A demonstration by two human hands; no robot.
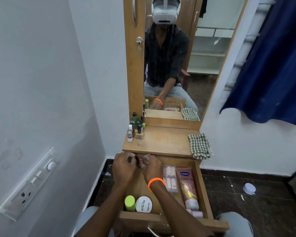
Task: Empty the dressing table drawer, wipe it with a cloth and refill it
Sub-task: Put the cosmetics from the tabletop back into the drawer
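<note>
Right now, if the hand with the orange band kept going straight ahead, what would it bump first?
Probably the tabletop's front edge just beyond the right hand; depth is unclear.

The cloth has a green and white check pattern. The tube is pink, the wristband orange, the cap lime green, the curtain dark blue.
</note>
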